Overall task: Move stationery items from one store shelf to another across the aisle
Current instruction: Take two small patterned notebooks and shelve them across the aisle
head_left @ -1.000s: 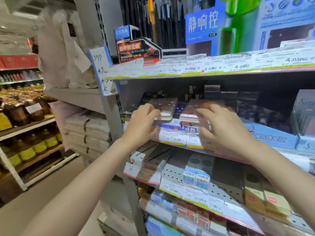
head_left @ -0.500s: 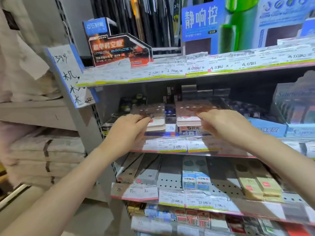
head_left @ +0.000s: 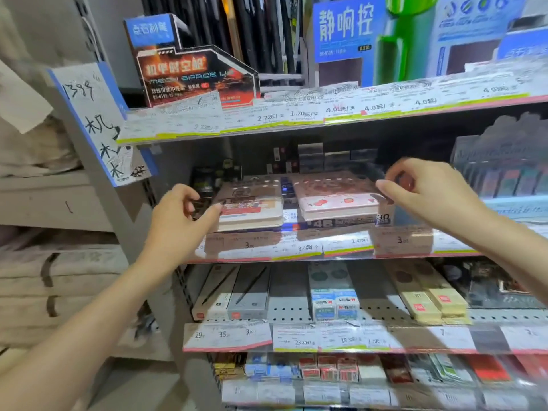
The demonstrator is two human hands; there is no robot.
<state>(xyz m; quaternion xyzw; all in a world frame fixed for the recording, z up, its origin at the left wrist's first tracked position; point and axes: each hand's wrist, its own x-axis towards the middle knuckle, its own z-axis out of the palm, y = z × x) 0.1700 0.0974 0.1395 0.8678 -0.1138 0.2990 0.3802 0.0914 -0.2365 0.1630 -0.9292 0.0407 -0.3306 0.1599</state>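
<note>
Two hands reach to the middle shelf [head_left: 326,256]. Two flat packs lie there side by side, each on top of other boxes. The left pack [head_left: 252,207] is tan with a red band. The right pack [head_left: 338,197] is pink with red cherries. A dark blue box [head_left: 286,186] shows in the gap between them.

The left hand [head_left: 178,218] is at the left end of the tan pack. Its thumb tip touches the pack's edge, and its grip is spread apart, not closed on anything. The right hand [head_left: 424,191] is at the right end of the pink pack. Its thumb and fingers are bent close together at the pack's top corner, but I cannot tell if they pinch it.

A strip of price tags [head_left: 296,247] runs along the shelf front, below the packs. The shelf above [head_left: 267,120] hangs low over both hands. On it stands one orange and black box [head_left: 192,75]. A handwritten paper sign [head_left: 98,123] sticks out to the left of the left hand. On the shelf below lie two long pen boxes [head_left: 234,292].
</note>
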